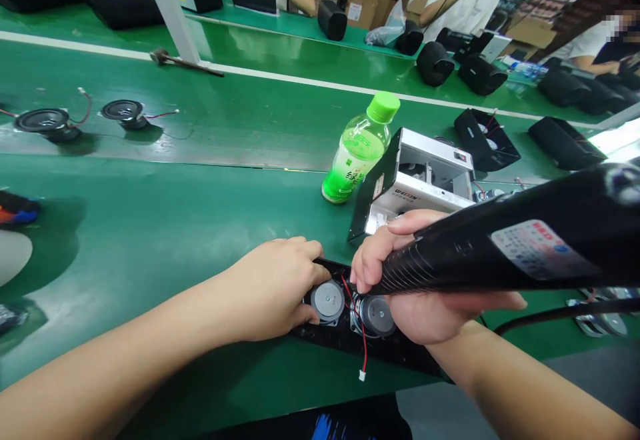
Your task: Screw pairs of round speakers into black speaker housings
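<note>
A black panel (413,353) lies on the green bench with two round speaker drivers set on it, grey magnets upward. My left hand (283,287) is closed around the left speaker driver (328,301), thumb at its near side and fingers at its far edge. In my right hand (425,320) is a black electric screwdriver (470,250), wrapped by the fingers and pointing down toward the right speaker driver (377,315). Its tip is hidden behind the hand. A red wire (365,347) with a white plug hangs over the panel's near edge.
Beyond my right hand stand a green-capped bottle (357,150) and a silver-and-black metal machine (435,190). Loose speakers (47,123) sit at the left, near a hammer (185,63) by a white post (170,7). Black cabinets (487,140) lie right; people work across the bench.
</note>
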`<move>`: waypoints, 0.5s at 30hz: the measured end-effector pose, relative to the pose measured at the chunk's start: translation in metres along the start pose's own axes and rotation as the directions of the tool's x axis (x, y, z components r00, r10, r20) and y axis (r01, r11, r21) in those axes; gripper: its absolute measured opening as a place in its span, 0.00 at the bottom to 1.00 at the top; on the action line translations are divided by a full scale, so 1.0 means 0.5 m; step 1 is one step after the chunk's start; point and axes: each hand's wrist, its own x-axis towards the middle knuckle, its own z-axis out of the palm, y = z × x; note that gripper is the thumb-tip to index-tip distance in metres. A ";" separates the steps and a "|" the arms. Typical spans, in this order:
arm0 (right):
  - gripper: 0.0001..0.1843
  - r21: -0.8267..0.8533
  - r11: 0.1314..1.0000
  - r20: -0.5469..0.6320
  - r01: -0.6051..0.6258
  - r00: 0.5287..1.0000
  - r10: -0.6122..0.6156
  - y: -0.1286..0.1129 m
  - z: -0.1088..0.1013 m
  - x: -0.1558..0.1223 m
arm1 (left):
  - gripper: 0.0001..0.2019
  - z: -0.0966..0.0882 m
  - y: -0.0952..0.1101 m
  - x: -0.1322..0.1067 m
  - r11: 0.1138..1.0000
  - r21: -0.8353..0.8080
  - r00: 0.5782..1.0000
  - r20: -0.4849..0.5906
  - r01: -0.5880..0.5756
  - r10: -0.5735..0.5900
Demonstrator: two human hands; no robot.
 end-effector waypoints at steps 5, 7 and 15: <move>0.39 -0.039 0.996 0.063 0.076 0.995 -0.073 0.006 -0.002 -0.011 | 0.16 0.000 0.006 -0.003 0.999 0.033 1.000 -0.002 0.013 -0.013; 0.39 -0.051 0.996 0.071 0.075 0.995 -0.071 0.007 -0.005 -0.017 | 0.15 -0.001 0.010 -0.004 0.999 0.044 1.000 0.002 0.017 -0.017; 0.36 -0.055 0.998 0.057 0.023 0.998 -0.020 0.015 0.007 -0.044 | 0.13 0.002 0.017 -0.007 0.993 0.114 1.000 0.005 0.020 -0.021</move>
